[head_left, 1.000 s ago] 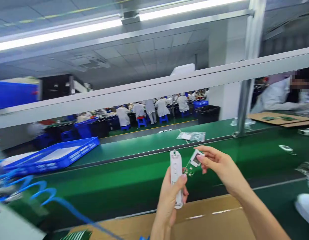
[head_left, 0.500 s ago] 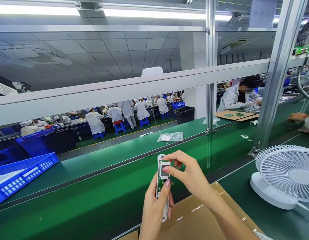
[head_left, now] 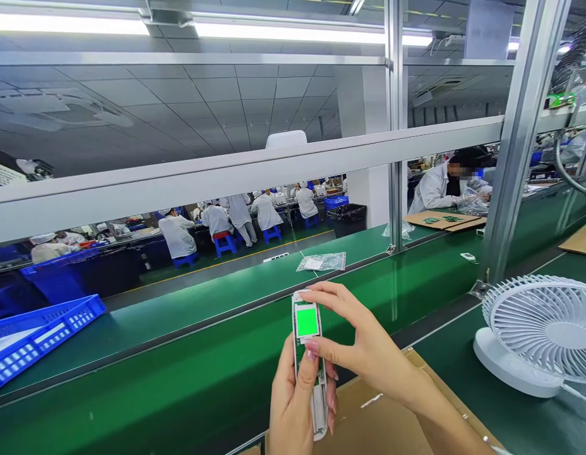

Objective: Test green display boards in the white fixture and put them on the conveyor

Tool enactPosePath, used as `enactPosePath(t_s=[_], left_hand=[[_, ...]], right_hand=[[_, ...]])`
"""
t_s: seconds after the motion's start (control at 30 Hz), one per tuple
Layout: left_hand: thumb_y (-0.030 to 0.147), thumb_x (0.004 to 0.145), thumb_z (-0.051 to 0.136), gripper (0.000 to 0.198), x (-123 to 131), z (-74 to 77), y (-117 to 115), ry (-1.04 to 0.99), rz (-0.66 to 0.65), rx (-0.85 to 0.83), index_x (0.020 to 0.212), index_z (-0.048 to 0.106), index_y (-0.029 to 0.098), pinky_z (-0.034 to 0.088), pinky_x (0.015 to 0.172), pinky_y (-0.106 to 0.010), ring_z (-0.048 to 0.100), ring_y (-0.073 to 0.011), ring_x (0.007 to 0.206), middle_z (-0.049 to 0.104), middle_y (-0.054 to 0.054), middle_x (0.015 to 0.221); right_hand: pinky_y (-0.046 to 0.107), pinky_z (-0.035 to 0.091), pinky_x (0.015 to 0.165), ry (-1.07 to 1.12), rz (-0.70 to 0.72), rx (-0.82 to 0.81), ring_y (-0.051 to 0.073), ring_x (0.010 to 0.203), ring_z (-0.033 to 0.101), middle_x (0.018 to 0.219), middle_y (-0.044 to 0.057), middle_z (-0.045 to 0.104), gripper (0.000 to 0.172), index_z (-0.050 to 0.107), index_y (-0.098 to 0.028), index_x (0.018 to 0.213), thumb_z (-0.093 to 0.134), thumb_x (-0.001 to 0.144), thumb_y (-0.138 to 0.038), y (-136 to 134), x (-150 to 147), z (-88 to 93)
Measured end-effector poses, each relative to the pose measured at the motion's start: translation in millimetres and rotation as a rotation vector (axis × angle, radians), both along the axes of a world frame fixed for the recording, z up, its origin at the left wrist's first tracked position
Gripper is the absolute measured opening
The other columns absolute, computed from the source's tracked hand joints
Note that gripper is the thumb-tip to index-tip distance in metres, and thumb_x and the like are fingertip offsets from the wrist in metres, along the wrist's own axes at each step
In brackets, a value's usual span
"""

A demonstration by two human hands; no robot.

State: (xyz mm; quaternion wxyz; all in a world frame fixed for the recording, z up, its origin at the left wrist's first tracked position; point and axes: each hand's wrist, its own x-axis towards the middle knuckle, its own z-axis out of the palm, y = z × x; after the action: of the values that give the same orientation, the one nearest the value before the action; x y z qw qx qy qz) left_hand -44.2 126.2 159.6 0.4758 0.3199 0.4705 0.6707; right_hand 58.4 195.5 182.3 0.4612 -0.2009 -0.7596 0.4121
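- At the far left, a slatted blue tray [head_left: 51, 344] is seen on the green ledge [head_left: 146, 314], cut off by the picture's edge.
- Behind the ledge, people in white coats are seated on blue stools [head_left: 273, 233] along a work line.
- A clear plastic bag [head_left: 321, 261] is laid flat on the ledge.
- In the middle, below the bag, a slim white casing [head_left: 320, 414] is held nearly upright above a cardboard sheet [head_left: 362, 417]; it is gripped between the thumb and fingers of the left hand [head_left: 290, 388].
- A green circuit board [head_left: 300, 355] is seated in the casing, and its square screen [head_left: 307, 322] is lit bright green.
- The casing is also met by the right hand [head_left: 371, 335], its forefinger at the top end and its thumb just below the screen, beside the left thumb; whether anything is pinched there cannot be told.
- Further right, a small white device [head_left: 468, 257] is seen on the green belt [head_left: 430, 278].
- At the far right, a white fan [head_left: 558, 335] is stood near a metal post [head_left: 515, 164].
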Motion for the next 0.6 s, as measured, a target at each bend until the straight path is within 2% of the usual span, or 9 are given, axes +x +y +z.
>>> enactPosePath(t_s=[0.07, 0.23, 0.6], left_hand=[[0.047, 0.074, 0.065, 0.036, 2.1, 1.7, -1.8, -0.004, 0.001, 0.011, 0.096, 0.053, 0.021, 0.035, 0.033, -0.016, 0.041, -0.0073, 0.036, 0.053, 0.004, 0.055], [0.053, 0.071, 0.066, 0.045, 5.3, 1.2, -3.6, -0.017, 0.002, -0.010, 0.100, 0.054, 0.021, 0.034, 0.031, -0.018, 0.039, -0.0084, 0.033, 0.049, 0.004, 0.049], [0.053, 0.070, 0.067, 0.052, 9.1, 5.4, -5.2, 0.020, 0.020, -0.015, 0.109, 0.052, 0.022, 0.035, 0.031, -0.018, 0.041, -0.0090, 0.034, 0.053, 0.003, 0.053]], right_hand=[[0.035, 0.038, 0.104, 0.025, 0.011, 0.011, 0.019, 0.122, 0.042, 0.131, 0.001, 0.043, 0.044, 0.053, -0.035, 0.121, 0.063, 0.080, -0.024, -2.2, 1.2, 2.2], [0.035, 0.040, 0.102, 0.050, 0.019, 0.018, 0.020, 0.120, 0.044, 0.130, 0.000, 0.045, 0.044, 0.053, -0.035, 0.121, 0.061, 0.080, -0.021, -5.7, 4.3, 4.8], [0.031, 0.044, 0.098, 0.067, 0.052, -0.041, 0.019, 0.117, 0.047, 0.130, 0.000, 0.045, 0.041, 0.056, -0.036, 0.118, 0.062, 0.080, -0.021, -6.8, 8.4, 9.5]])
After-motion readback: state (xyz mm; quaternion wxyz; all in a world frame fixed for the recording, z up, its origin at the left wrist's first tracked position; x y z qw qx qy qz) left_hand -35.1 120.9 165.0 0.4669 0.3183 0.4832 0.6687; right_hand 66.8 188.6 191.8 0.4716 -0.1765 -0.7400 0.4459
